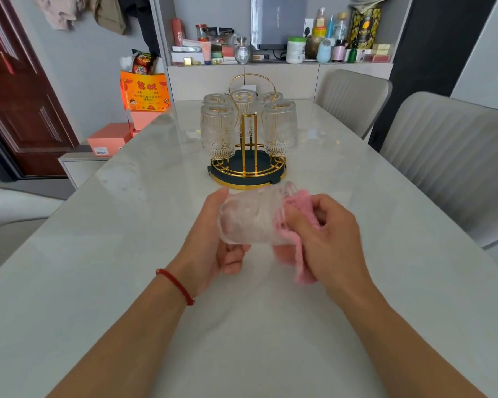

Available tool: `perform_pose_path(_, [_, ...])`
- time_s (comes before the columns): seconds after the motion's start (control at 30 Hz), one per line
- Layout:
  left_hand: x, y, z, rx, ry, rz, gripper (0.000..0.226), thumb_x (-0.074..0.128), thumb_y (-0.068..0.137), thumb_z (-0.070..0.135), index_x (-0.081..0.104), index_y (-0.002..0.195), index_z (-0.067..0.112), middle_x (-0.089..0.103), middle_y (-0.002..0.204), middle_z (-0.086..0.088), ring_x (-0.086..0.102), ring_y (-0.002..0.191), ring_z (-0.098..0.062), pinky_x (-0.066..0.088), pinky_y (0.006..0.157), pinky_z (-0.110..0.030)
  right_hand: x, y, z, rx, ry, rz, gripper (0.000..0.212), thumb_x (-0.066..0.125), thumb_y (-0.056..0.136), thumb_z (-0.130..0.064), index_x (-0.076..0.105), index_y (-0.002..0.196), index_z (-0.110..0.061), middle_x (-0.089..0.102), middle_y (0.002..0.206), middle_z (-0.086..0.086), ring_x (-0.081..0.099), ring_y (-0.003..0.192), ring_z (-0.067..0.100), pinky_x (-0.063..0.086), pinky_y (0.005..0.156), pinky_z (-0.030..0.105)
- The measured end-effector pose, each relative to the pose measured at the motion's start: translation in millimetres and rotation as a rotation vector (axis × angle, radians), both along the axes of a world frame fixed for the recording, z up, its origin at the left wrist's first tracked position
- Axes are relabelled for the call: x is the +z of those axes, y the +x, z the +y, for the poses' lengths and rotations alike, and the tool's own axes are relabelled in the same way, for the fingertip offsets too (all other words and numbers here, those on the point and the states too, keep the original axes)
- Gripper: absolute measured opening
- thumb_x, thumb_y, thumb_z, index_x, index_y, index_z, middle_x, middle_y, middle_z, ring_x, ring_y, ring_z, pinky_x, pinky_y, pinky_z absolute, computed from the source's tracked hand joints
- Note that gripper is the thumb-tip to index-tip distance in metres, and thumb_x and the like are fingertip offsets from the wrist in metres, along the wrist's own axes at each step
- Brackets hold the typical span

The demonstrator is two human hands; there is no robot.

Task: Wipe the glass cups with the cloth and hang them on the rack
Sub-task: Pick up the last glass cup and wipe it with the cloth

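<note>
The left hand (213,239) was curled around a glass cup (250,216), thumb on the far side and fingers closed under it, holding the cup on its side above the table (127,254). A red cord bracelet (175,285) circled that wrist. The right hand (325,239) was closed on a pink cloth (299,254), pressing it against the cup's open end; part of the cloth was pushed into the mouth while a loose end hung down below the hand. Both hands met at the cup, just above the tabletop.

The cup was blurred, so its pattern was hard to make out, and how far the cloth reached inside could not be told. The right fingers were mostly hidden behind cloth and knuckles.

Just beyond the hands stood the rack (246,168), a round dark base with gold wire rails and a looped gold handle. Five embossed glasses (217,130) hung upside down on it, two at the front and three partly hidden behind; the front middle peg was bare.

The table was pale, glossy and marbled. Two grey padded chairs (449,156) stood along its right side. Behind it, a shelf (282,63) was crowded with bottles, jars and boxes, and orange and pink boxes (144,93) were stacked at the left beside a dark red door (18,96).
</note>
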State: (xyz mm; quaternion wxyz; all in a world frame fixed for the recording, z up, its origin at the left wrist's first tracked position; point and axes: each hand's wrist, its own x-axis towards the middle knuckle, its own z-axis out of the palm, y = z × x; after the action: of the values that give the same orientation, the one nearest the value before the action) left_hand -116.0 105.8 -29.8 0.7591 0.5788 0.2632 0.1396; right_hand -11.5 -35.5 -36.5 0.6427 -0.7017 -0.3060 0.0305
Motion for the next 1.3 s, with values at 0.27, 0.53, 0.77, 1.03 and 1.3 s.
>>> perform_pose_path(0.27, [5, -13, 15, -0.127, 0.012, 0.181, 0.041, 0.036, 0.092, 0.051, 0.036, 0.064, 0.022, 0.029, 0.051, -0.005, 0.018, 0.037, -0.014, 0.012, 0.045, -0.013, 3, 4, -9, 0.200, -0.140, -0.278, 0.020, 0.076, 0.088, -0.029, 0.063, 0.103, -0.029, 0.073, 0.094, -0.010, 0.070, 0.085, 0.009, 0.058, 0.075, 0.031])
perform_pose_path(0.53, [0, -2, 1, 0.097, 0.165, 0.031, 0.049, 0.037, 0.099, 0.064, 0.050, 0.085, 0.019, 0.040, 0.056, -0.001, 0.022, 0.046, -0.014, 0.012, 0.049, -0.022, -5, 2, 2, 0.077, -0.115, 0.194, 0.022, 0.069, 0.083, -0.048, 0.067, 0.091, -0.027, 0.077, 0.086, -0.006, 0.075, 0.079, 0.016, 0.063, 0.075, 0.047])
perform_pose_path(0.77, [5, -18, 22, -0.169, -0.003, 0.238, 0.046, 0.037, 0.092, 0.058, 0.035, 0.061, 0.024, 0.020, 0.053, 0.001, 0.013, 0.041, -0.013, 0.013, 0.044, -0.013, 3, -2, -6, 0.150, -0.169, -0.297, 0.020, 0.075, 0.088, -0.031, 0.062, 0.102, -0.029, 0.070, 0.088, -0.014, 0.067, 0.081, 0.005, 0.053, 0.070, 0.018])
perform_pose_path(1.03, [2, -3, 4, 0.101, 0.125, 0.038, 0.046, 0.040, 0.098, 0.059, 0.053, 0.078, 0.019, 0.038, 0.053, -0.003, 0.024, 0.044, -0.015, 0.017, 0.047, -0.020, -5, -2, 2, 0.083, -0.080, 0.201, 0.033, 0.064, 0.075, -0.058, 0.069, 0.087, -0.028, 0.077, 0.082, -0.005, 0.075, 0.075, 0.016, 0.063, 0.074, 0.048])
perform_pose_path(1.3, [6, -16, 26, -0.221, -0.053, 0.201, 0.042, 0.037, 0.089, 0.054, 0.031, 0.062, 0.023, 0.015, 0.055, 0.001, 0.011, 0.042, -0.013, 0.016, 0.042, -0.010, 4, -3, -9, 0.105, -0.074, -0.255, 0.017, 0.081, 0.084, -0.026, 0.069, 0.096, -0.025, 0.072, 0.083, -0.013, 0.068, 0.079, 0.007, 0.052, 0.070, 0.014])
